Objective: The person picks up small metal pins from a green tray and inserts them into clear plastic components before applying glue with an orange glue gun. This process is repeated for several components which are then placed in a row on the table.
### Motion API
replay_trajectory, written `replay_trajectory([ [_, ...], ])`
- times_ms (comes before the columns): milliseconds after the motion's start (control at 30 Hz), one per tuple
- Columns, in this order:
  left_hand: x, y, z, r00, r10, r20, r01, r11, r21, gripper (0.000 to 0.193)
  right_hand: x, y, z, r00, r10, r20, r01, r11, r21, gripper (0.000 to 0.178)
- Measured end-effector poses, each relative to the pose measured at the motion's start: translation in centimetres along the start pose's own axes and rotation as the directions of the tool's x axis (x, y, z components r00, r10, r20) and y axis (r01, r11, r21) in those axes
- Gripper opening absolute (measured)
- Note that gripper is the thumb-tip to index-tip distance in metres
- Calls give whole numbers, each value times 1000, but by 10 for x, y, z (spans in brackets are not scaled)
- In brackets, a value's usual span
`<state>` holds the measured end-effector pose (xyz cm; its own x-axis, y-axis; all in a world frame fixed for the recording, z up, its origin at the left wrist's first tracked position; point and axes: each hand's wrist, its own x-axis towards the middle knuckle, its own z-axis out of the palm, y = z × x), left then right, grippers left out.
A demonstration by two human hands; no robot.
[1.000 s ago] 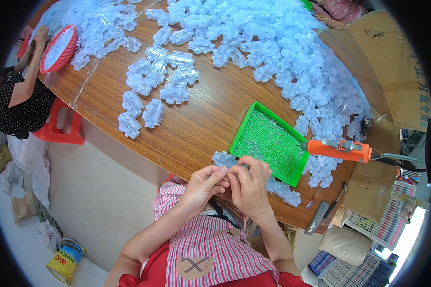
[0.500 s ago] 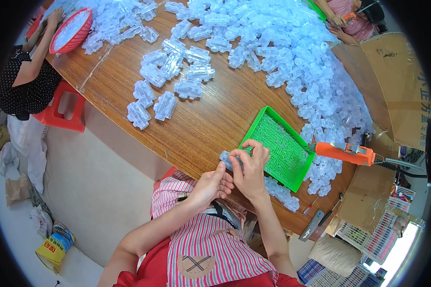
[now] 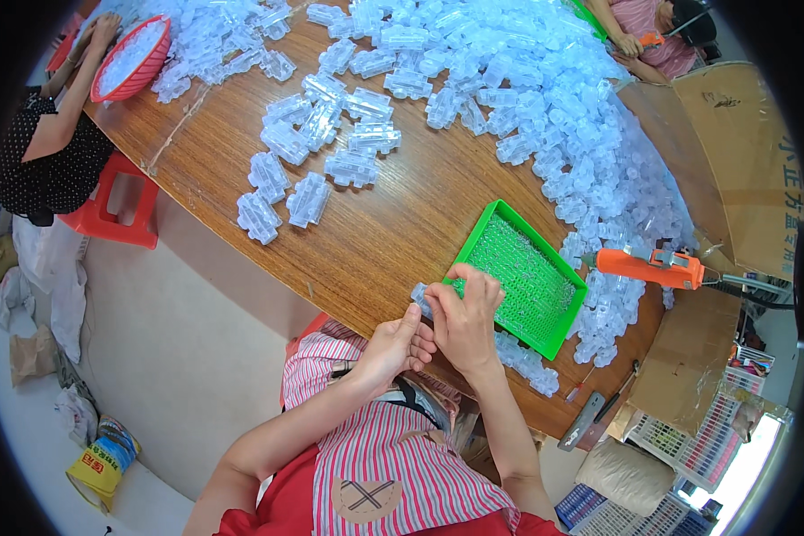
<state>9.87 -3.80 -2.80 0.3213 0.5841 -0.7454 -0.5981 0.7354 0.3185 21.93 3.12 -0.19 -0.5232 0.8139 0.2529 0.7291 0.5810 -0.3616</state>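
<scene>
At brown wood-grain worktop (image 3: 357,255), near edge: clear ridged plastic piece (image 3: 421,298), partly hidden, just beside fingers of left hand (image 3: 393,351) (curled) and right hand (image 3: 467,313) (bent); clamping: can't tell.

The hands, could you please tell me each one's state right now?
Left hand: fingers curled; cannot tell whether it holds anything.
Right hand: fingers bent by a plastic piece; grip unclear.

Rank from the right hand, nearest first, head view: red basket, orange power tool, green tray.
1. Green tray: immediately right of the right hand.
2. Orange power tool: farther right, past the tray.
3. Red basket: far left, near the view's top.
</scene>
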Motion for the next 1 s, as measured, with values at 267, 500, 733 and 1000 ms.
replay_trajectory([
  [267,-18,21,10,999,-25,31,29,988,-150,45,-16,4,-29,969,196,-150,-162,964,208,16],
  [500,17,59,81,898,358,256,-323,931,-168,44,-140,23,-6,978,-30,-205,77,971,227,22],
  [733,94,51,114,759,530,379,-628,750,208,61,-147,19,7,922,148,-358,-108,986,128,33],
  [1000,91,45,112,627,434,647,-760,160,630,67,-152,20,5,917,132,-377,-84,986,143,32],
])
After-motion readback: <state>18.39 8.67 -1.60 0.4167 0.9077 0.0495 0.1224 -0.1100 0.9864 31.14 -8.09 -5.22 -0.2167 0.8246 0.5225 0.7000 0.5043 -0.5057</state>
